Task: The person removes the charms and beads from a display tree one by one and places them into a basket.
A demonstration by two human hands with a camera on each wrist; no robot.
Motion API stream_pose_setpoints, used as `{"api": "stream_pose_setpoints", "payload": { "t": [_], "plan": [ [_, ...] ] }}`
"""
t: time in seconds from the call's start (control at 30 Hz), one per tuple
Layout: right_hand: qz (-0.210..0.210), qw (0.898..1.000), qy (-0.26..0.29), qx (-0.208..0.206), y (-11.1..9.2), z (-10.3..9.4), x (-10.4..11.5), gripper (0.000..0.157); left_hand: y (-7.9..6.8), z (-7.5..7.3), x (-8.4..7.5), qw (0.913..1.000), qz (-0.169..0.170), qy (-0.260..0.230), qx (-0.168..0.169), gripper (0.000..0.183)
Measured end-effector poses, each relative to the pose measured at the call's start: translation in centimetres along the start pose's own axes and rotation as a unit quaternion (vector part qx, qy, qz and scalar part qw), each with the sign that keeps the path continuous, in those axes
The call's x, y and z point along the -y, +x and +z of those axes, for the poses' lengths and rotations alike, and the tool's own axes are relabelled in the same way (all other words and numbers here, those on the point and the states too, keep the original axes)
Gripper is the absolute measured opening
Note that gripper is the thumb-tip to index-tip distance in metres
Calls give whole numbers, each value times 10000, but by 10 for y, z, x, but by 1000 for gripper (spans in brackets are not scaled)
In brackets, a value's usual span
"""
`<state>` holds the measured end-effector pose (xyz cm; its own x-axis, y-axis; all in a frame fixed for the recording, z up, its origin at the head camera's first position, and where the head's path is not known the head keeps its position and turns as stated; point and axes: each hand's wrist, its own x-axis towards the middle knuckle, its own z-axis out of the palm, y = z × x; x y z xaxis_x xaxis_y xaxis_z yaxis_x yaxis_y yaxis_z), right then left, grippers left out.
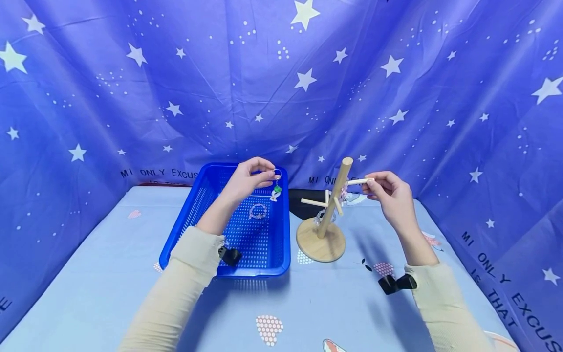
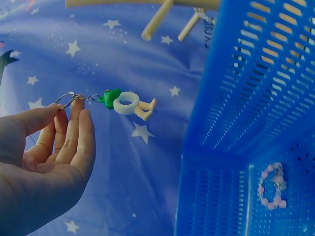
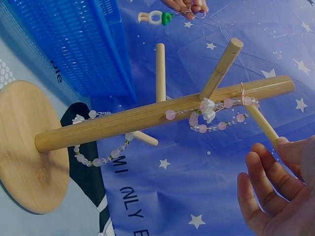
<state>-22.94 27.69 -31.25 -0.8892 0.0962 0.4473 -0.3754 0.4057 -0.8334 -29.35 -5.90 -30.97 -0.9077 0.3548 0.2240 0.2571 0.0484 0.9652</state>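
Observation:
My left hand [image 1: 246, 182] pinches the metal ring of a keychain [image 2: 125, 102] between thumb and fingertips, above the blue basket. From the ring dangles a figure with a green head, a white swim ring and pale legs. With thumb and fingers my right hand [image 1: 391, 195] pinches the end of an upper peg [image 3: 264, 126] on a wooden stand [image 1: 333, 210]. A pink beaded bracelet [image 3: 216, 125] hangs on the stand near that peg. Lower down hangs a pale clear-beaded bracelet [image 3: 101, 160]. Another pink bracelet [image 2: 272, 187] lies on the basket floor.
The blue perforated basket [image 1: 283, 264] stands left of the stand's round base [image 1: 321, 249]. Other bare pegs [image 1: 313, 201] stick out from the post. Behind the table hangs a blue star-patterned curtain [image 1: 264, 73]. A light blue printed cloth [image 1: 228, 318] covers the table.

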Motion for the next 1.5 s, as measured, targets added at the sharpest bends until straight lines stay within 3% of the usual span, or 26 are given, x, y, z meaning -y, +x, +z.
{"api": "stream_pose_setpoints", "payload": {
  "t": [0.83,1.5],
  "plan": [
    [-34,10000,35,47,0,6,4,26,7,-36,49,9922,-853,-281,-867,32],
    [-56,9999,58,-70,0,4,-2,26,23,-48,87,9846,-1554,283,-752,32]
  ]
}}
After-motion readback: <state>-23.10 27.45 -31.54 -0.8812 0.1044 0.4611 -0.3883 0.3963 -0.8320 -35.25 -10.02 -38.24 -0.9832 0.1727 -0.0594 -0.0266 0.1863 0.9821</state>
